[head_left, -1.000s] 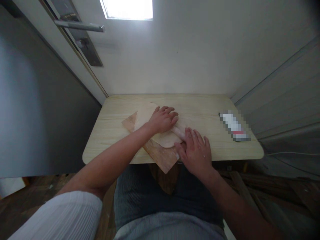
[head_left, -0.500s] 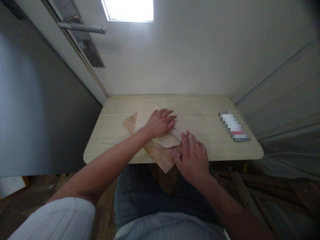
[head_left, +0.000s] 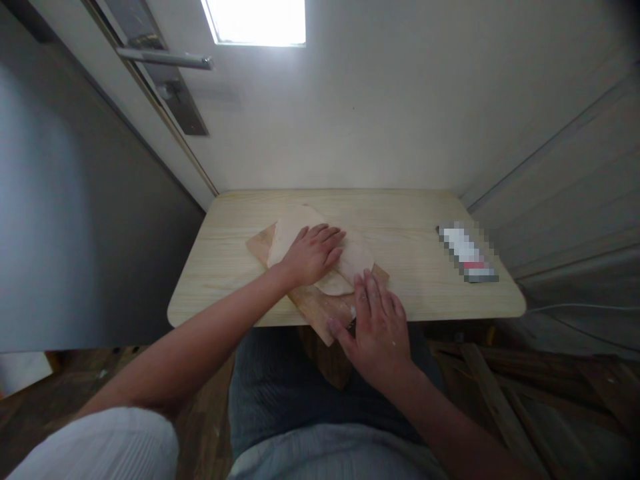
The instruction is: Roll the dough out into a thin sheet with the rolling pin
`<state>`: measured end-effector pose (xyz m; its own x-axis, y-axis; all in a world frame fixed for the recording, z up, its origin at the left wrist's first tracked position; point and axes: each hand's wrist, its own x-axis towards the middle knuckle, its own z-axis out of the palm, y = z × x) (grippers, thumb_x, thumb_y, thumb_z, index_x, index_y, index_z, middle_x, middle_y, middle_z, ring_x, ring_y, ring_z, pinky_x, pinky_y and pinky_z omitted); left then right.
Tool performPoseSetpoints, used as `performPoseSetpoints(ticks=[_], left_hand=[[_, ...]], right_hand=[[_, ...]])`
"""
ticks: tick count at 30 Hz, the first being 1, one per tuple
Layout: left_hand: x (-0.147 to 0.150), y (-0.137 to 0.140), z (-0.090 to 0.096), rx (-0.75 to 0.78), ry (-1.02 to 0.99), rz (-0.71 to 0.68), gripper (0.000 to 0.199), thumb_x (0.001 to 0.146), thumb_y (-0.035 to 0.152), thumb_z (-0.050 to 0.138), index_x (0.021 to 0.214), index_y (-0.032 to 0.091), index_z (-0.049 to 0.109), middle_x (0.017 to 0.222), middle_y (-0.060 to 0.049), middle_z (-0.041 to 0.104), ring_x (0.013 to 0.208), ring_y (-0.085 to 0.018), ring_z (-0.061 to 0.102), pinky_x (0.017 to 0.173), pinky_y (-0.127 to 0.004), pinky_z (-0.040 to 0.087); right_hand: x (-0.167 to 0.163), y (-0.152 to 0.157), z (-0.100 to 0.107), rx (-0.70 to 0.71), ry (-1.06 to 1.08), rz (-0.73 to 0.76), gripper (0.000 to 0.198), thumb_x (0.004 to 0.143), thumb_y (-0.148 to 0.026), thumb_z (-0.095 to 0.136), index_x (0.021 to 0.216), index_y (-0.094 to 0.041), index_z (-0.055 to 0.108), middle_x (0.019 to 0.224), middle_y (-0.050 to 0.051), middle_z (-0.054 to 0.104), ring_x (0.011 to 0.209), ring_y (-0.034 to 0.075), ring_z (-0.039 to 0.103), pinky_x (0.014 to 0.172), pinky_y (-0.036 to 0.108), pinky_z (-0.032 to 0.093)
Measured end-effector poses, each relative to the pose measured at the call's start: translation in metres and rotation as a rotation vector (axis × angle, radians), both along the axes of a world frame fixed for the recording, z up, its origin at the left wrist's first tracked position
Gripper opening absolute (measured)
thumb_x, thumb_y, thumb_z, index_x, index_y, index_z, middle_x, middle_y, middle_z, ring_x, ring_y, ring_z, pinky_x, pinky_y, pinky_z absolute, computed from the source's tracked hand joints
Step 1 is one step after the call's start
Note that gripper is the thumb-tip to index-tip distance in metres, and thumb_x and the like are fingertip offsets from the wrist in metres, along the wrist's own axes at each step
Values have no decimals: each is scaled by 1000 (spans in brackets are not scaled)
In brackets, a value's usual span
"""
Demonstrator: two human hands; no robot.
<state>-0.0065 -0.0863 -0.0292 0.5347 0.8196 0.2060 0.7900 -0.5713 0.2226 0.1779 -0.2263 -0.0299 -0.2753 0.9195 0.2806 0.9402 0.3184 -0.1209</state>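
Note:
A pale sheet of rolled-out dough (head_left: 292,230) lies on a wooden board (head_left: 320,313), set at a slant on the table. Across the middle of the dough rests my left hand (head_left: 313,255), palm down with its fingers stretched out. My right hand (head_left: 377,327) is at the near right, thumb apart from the fingers. Its fingertips touch the dough's right edge, and the thumb is by the board's near corner. White smears, like flour, show on the right fingers. Part of the dough is hidden under the left hand.
The light wood table (head_left: 225,267) stands against a white door with a metal handle (head_left: 165,59). On the table's right side lies a blurred-out, phone-like object (head_left: 465,253). My legs (head_left: 265,387) are under the near edge. Wooden pieces (head_left: 495,393) are at the lower right.
My left hand has slid slightly left and nearer over the dough. The right hand has moved a little left and down, uncovering the board's right corner.

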Motion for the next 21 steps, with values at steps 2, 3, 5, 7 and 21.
performPoseSetpoints(ticks=[2, 3, 5, 7, 21], left_hand=[[-3, -4, 0, -17, -6, 8, 53, 106, 45, 28, 152, 23, 45, 156, -6, 49, 146, -27, 38, 118, -51, 29], [-4, -6, 0, -26, -7, 12, 54, 106, 45, 27, 152, 23, 44, 157, -6, 49, 146, -27, 37, 119, -51, 29], [-6, -9, 0, -45, -7, 22, 54, 106, 45, 27, 153, 23, 43, 157, -6, 48, 147, -27, 37, 119, -52, 27], [-8, -12, 0, -59, -5, 36, 54, 106, 46, 27, 153, 24, 42, 158, -6, 47, 147, -27, 37, 120, -54, 26], [-20, -32, 1, -79, -26, 61, 55, 106, 47, 26, 155, 25, 39, 158, -5, 46, 149, -25, 34, 122, -53, 27]], right_hand=[[-2, -3, 0, -9, 6, 2, 79, 96, -59, 49, 152, -4, 40, 160, 24, 35, 145, 38, 35, 113, 54, 32], [-4, -5, 1, -12, 10, 3, 78, 95, -59, 49, 151, -5, 41, 161, 24, 34, 146, 38, 35, 113, 55, 31], [-6, -8, 2, -16, 16, 6, 76, 96, -58, 49, 151, -6, 42, 161, 24, 33, 147, 39, 33, 114, 56, 30], [-9, -11, 3, -19, 18, 9, 77, 96, -59, 49, 152, -7, 42, 161, 24, 33, 147, 39, 32, 114, 57, 29], [-16, -28, 1, -17, 57, 91, 80, 92, -61, 56, 152, -11, 42, 162, 26, 29, 149, 44, 27, 114, 65, 28]])
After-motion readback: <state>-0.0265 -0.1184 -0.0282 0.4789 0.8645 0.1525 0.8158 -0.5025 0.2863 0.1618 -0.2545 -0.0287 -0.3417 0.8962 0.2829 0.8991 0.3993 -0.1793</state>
